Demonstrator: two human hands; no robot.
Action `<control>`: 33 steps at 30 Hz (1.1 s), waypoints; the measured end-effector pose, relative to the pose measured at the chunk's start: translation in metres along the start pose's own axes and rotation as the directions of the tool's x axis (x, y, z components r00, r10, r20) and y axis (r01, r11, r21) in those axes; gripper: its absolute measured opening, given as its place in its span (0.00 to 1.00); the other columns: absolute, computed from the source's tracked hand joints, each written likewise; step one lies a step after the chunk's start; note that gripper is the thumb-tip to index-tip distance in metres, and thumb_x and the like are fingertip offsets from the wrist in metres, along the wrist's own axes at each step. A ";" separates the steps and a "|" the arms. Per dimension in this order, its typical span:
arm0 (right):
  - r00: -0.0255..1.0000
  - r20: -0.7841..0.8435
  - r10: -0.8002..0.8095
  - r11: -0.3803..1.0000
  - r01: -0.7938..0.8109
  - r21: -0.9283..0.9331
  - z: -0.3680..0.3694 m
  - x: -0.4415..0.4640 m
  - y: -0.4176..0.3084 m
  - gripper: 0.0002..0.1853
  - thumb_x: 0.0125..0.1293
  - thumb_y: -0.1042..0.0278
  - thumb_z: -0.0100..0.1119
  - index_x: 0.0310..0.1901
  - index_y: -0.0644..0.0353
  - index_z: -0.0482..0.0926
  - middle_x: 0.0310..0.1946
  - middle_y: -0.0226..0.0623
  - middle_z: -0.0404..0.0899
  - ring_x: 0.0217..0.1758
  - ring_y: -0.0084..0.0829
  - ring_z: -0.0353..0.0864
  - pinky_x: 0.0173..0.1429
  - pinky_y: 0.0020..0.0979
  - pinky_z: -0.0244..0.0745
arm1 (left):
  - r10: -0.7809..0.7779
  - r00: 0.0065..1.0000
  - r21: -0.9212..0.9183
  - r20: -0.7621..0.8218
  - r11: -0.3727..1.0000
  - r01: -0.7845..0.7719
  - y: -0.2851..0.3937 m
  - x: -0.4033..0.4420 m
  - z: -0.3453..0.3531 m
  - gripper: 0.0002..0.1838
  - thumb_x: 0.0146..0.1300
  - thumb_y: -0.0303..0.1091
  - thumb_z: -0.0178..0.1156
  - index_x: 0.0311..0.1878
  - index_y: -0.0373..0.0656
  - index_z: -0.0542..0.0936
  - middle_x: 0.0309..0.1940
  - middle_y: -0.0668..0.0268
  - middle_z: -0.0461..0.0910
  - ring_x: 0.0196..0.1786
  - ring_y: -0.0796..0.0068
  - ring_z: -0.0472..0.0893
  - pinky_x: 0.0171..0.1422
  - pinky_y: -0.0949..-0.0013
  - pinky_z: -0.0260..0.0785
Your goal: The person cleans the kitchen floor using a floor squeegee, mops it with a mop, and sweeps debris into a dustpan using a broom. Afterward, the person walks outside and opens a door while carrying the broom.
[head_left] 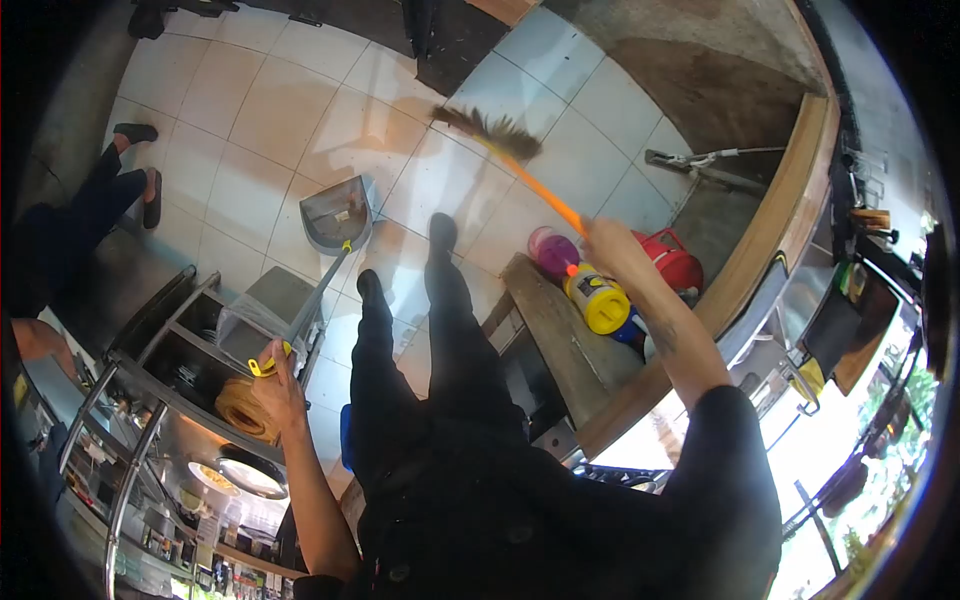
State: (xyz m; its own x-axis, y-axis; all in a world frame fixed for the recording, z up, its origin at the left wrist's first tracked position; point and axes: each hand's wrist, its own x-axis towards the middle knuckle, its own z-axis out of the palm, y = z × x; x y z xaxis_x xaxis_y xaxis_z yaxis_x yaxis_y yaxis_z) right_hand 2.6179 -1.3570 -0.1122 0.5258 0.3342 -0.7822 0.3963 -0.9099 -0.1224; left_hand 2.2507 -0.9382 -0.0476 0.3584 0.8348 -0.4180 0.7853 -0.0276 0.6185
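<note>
My right hand [612,248] is wrapped round the orange handle of a broom [535,185], whose dark bristles rest on or just above the tiled floor ahead of me. In my left hand [278,388] is the yellow-topped handle of a long-handled dustpan [338,212]. Its grey pan sits on the floor in front of my feet, with some small debris inside. The broom's bristles are apart from the pan, further off and to the right.
Bottles and a yellow-lidded container [606,312] stand on a ledge at my right, near a red container [672,258]. A floor squeegee [690,160] lies beyond. To my left are a metal rack [140,470] and a grey bin [280,295]. Another person's feet [150,195] show far left.
</note>
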 end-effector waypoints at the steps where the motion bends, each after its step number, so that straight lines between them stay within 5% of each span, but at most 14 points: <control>1: 1.000 -0.023 0.020 0.999 -0.019 0.038 -0.013 -0.028 0.003 0.13 0.66 0.70 0.57 0.49 0.66 0.81 0.37 0.59 0.85 0.45 0.58 0.85 0.52 0.52 0.79 | -0.003 1.000 0.060 0.010 0.998 0.003 0.003 0.000 -0.002 0.20 0.75 0.42 0.61 0.49 0.28 0.83 0.41 0.57 0.85 0.44 0.73 0.83 0.49 0.72 0.81; 2: 0.998 -0.044 0.038 0.996 -0.034 0.079 -0.029 -0.044 0.015 0.14 0.67 0.69 0.57 0.51 0.64 0.81 0.38 0.58 0.85 0.46 0.58 0.85 0.52 0.52 0.79 | 0.008 1.000 0.016 0.004 1.000 -0.008 -0.001 0.001 0.000 0.21 0.75 0.42 0.61 0.50 0.28 0.84 0.42 0.57 0.85 0.45 0.72 0.84 0.50 0.71 0.82; 4: 0.950 0.027 0.312 0.936 -0.312 0.161 -0.068 -0.055 0.021 0.13 0.69 0.67 0.58 0.52 0.61 0.82 0.39 0.58 0.85 0.48 0.57 0.85 0.54 0.51 0.80 | 0.007 1.000 -0.087 -0.022 0.996 -0.009 -0.015 0.004 0.001 0.21 0.75 0.42 0.61 0.50 0.28 0.84 0.43 0.57 0.85 0.45 0.71 0.84 0.51 0.70 0.83; 7: 0.939 -0.219 0.265 0.956 -0.286 -0.072 -0.065 0.007 0.085 0.13 0.68 0.70 0.55 0.51 0.64 0.82 0.41 0.58 0.84 0.48 0.56 0.86 0.52 0.52 0.81 | -0.019 0.997 -0.177 -0.074 0.984 0.005 -0.017 0.001 0.003 0.20 0.75 0.41 0.61 0.51 0.29 0.84 0.46 0.56 0.85 0.47 0.69 0.85 0.54 0.66 0.84; 10: 0.927 -0.318 0.197 0.946 -0.265 -0.185 -0.058 0.133 0.144 0.13 0.68 0.71 0.51 0.48 0.66 0.83 0.47 0.60 0.84 0.52 0.56 0.85 0.55 0.51 0.80 | 0.023 0.998 -0.036 -0.062 0.999 -0.025 -0.011 -0.007 0.005 0.19 0.75 0.42 0.61 0.51 0.31 0.85 0.47 0.56 0.86 0.48 0.70 0.86 0.54 0.68 0.83; 13: 0.877 -0.389 0.281 0.944 -0.325 -0.050 -0.066 0.200 0.122 0.12 0.69 0.71 0.51 0.45 0.68 0.81 0.41 0.59 0.85 0.46 0.56 0.86 0.52 0.50 0.81 | 0.051 0.998 0.187 -0.049 0.981 -0.041 0.020 -0.015 0.005 0.19 0.75 0.43 0.61 0.51 0.33 0.86 0.46 0.57 0.87 0.46 0.72 0.86 0.53 0.70 0.83; 16: 0.909 -0.358 0.213 0.942 -0.288 -0.171 -0.049 0.194 0.109 0.11 0.66 0.73 0.52 0.43 0.66 0.83 0.40 0.57 0.86 0.45 0.53 0.88 0.51 0.49 0.82 | 0.109 0.993 0.221 -0.040 0.970 -0.097 0.000 -0.014 -0.002 0.19 0.76 0.44 0.60 0.51 0.34 0.86 0.45 0.56 0.88 0.45 0.71 0.87 0.50 0.70 0.81; 18: 0.989 -0.147 -0.017 0.910 -0.046 -0.413 -0.038 0.156 0.132 0.11 0.63 0.74 0.53 0.43 0.66 0.84 0.39 0.58 0.85 0.45 0.53 0.88 0.50 0.48 0.83 | 0.109 0.994 0.211 -0.026 0.972 -0.101 0.010 -0.015 0.005 0.20 0.76 0.44 0.60 0.50 0.33 0.86 0.42 0.55 0.89 0.44 0.69 0.87 0.49 0.68 0.79; 19: 0.999 0.014 0.034 0.880 -0.023 -0.475 -0.043 0.126 0.127 0.13 0.60 0.75 0.55 0.45 0.67 0.84 0.37 0.59 0.85 0.44 0.55 0.87 0.51 0.48 0.82 | 0.115 0.993 0.188 -0.010 0.976 -0.111 0.012 -0.015 0.008 0.20 0.76 0.44 0.60 0.50 0.33 0.86 0.42 0.55 0.89 0.44 0.69 0.87 0.49 0.68 0.79; 23: 0.999 0.027 0.043 0.976 -0.036 -0.214 -0.103 -0.038 0.078 0.15 0.66 0.67 0.58 0.49 0.67 0.83 0.37 0.57 0.85 0.44 0.55 0.87 0.50 0.48 0.80 | 0.104 0.995 0.214 -0.007 0.972 -0.100 -0.004 -0.012 0.005 0.20 0.75 0.44 0.61 0.50 0.33 0.86 0.40 0.54 0.89 0.42 0.70 0.87 0.47 0.67 0.79; 25: 0.979 -0.081 0.187 0.982 -0.190 -0.027 -0.101 -0.071 0.087 0.14 0.65 0.67 0.63 0.50 0.61 0.84 0.42 0.55 0.85 0.49 0.56 0.85 0.54 0.47 0.80 | 0.058 0.998 0.265 -0.015 0.963 -0.052 -0.010 -0.008 0.004 0.21 0.75 0.45 0.61 0.50 0.32 0.86 0.39 0.54 0.88 0.42 0.70 0.87 0.48 0.68 0.80; 28: 0.933 -0.016 0.358 0.926 -0.354 0.130 -0.059 -0.059 0.112 0.14 0.65 0.66 0.61 0.49 0.64 0.83 0.42 0.57 0.85 0.49 0.55 0.86 0.52 0.47 0.81 | -0.021 0.999 0.066 -0.040 0.998 0.024 -0.015 -0.007 0.005 0.21 0.75 0.45 0.60 0.50 0.31 0.85 0.41 0.53 0.87 0.42 0.69 0.87 0.49 0.67 0.83; 31: 0.837 0.030 0.546 0.811 -0.538 0.229 0.032 -0.001 0.139 0.15 0.64 0.65 0.61 0.47 0.67 0.83 0.41 0.58 0.85 0.48 0.54 0.87 0.48 0.48 0.81 | 0.035 0.999 0.063 -0.038 0.997 -0.032 -0.002 -0.012 0.002 0.22 0.75 0.44 0.60 0.50 0.29 0.84 0.41 0.53 0.86 0.43 0.68 0.86 0.51 0.67 0.84; 33: 0.888 -0.031 0.459 0.884 -0.452 0.123 0.135 0.070 0.167 0.13 0.62 0.66 0.61 0.40 0.66 0.87 0.30 0.52 0.87 0.33 0.48 0.90 0.37 0.46 0.84 | 0.000 0.999 0.029 -0.048 1.000 0.001 -0.013 -0.010 0.002 0.22 0.76 0.43 0.60 0.50 0.27 0.84 0.43 0.53 0.85 0.45 0.68 0.86 0.51 0.67 0.84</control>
State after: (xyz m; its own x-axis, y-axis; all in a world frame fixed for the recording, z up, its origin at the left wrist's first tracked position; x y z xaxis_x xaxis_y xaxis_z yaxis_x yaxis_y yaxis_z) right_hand 2.6191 -1.5185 -0.2695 0.6721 -0.1127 -0.7318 0.0202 -0.9852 0.1703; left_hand 2.2377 -0.9476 -0.0523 0.3337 0.8604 -0.3851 0.8000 -0.0424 0.5985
